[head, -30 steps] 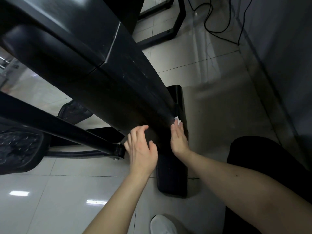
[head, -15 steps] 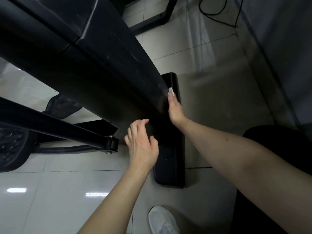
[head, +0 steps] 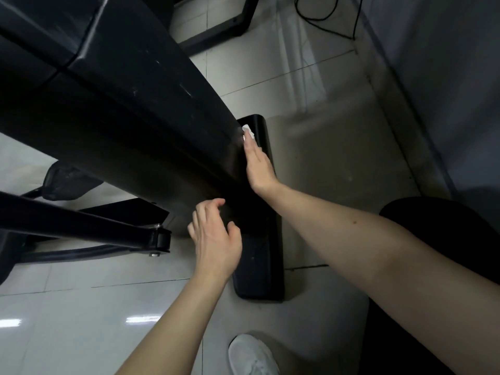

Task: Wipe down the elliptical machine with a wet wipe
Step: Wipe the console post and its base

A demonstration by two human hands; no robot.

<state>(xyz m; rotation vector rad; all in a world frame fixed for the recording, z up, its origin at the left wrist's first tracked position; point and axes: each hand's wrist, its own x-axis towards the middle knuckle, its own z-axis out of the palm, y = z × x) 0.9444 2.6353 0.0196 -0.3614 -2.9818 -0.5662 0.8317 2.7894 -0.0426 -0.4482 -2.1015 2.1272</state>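
Wet wipe point(head: 247, 131) under flat right hand point(head: 258, 165), against elliptical point(head: 151, 85); left hand point(head: 216, 239) apart.

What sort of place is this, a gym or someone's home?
Probably a gym or workout room, though a home one can't be ruled out. A big black elliptical machine stands on a glossy tiled floor, and another black frame stands beyond it.

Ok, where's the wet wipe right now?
Head view, near centre: the wet wipe pokes out beyond the right hand, which presses it against the black elliptical frame, above the base bar.
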